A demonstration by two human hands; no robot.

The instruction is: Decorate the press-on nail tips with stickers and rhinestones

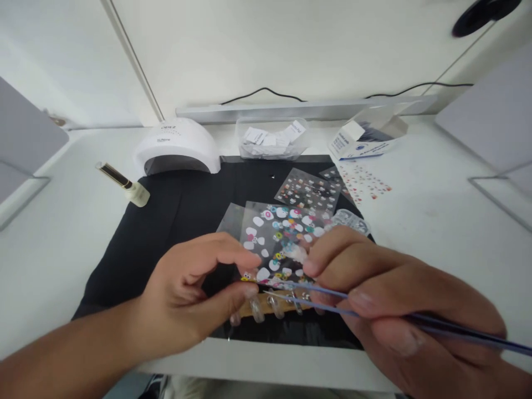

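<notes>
My left hand (pixel 195 288) pinches the lower left corner of a clear nail sticker sheet (pixel 254 233) between thumb and forefinger. The sheet carries white shapes and colourful cartoon figures. In my right hand (pixel 399 310) is a pair of bluish tweezers (pixel 328 298), their tips apart just below the sheet's lower edge. Fingers of this hand also come up against the sheet's right side; whether they grip it, I cannot tell. Beneath the sheet, several clear nail tips (pixel 256 309) line a tan strip, partly hidden by the sheet and the tweezers.
A black mat (pixel 174 221) covers the middle of the white table. Around it stand a white nail lamp (pixel 178 141), a polish bottle (pixel 137 194), a clear tub (pixel 272 149) of white packets and an open box (pixel 361 147). More sticker sheets (pixel 310 188) lie at the right.
</notes>
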